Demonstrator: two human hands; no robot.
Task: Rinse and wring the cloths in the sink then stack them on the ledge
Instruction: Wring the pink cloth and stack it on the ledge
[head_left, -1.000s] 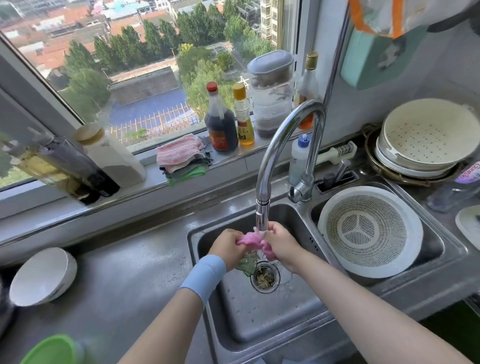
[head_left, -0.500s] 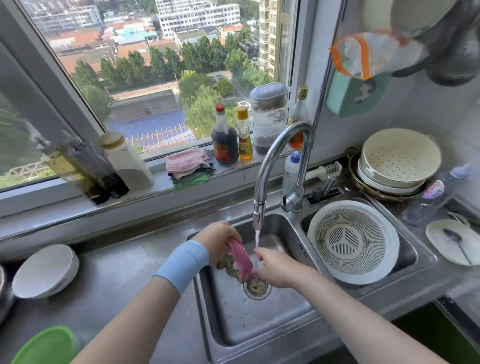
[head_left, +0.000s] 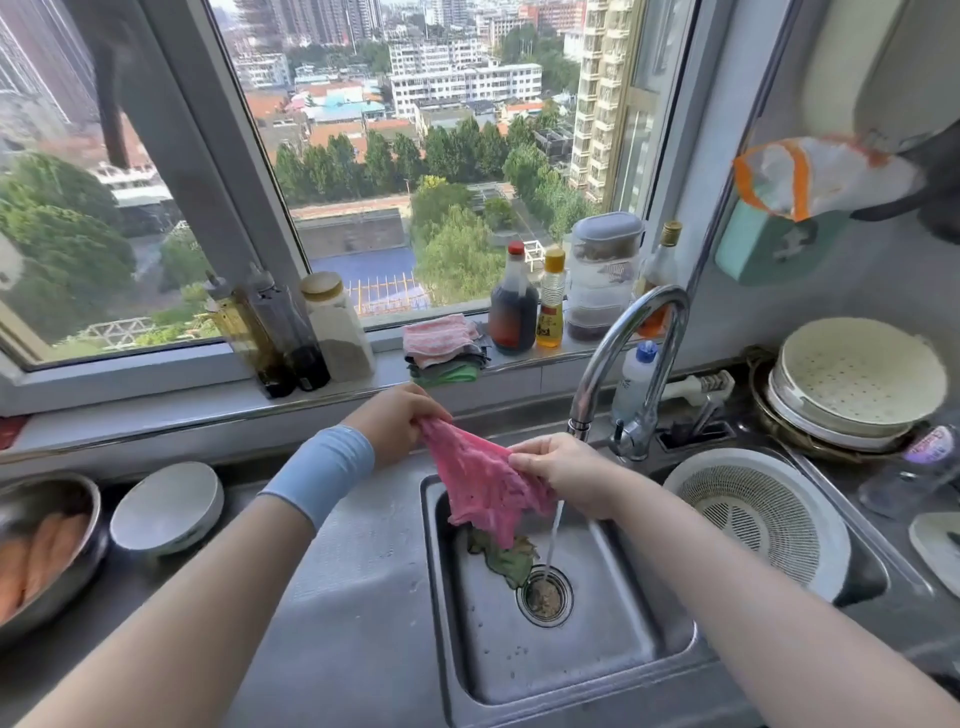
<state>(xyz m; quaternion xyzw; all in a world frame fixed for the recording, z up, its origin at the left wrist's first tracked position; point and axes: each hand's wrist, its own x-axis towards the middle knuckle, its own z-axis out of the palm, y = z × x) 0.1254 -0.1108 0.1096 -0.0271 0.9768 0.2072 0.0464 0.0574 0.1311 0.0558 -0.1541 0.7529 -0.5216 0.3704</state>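
A pink cloth (head_left: 480, 480) hangs spread open above the left sink basin (head_left: 597, 670). My left hand (head_left: 397, 415) pinches its upper left corner and my right hand (head_left: 561, 467) pinches its right edge. Below it a green cloth (head_left: 506, 558) lies crumpled on the basin floor beside the drain (head_left: 544, 597). A thin stream of water runs from the tap (head_left: 623, 364) down to the drain, just right of the pink cloth. On the window ledge (head_left: 156, 400) sits a stack of folded cloths (head_left: 444, 345), pink striped on top, dark and green beneath.
Bottles (head_left: 514, 301) and a stacked container (head_left: 602, 275) stand on the ledge right of the stack, jars (head_left: 332, 327) to its left. A white colander (head_left: 753, 514) fills the right basin. An upturned bowl (head_left: 166, 506) and a metal bowl (head_left: 47, 545) sit on the left counter.
The pink cloth was bunched under the tap between both hands; it has been lifted out of the stream and pulled open. My left hand rose toward the ledge.
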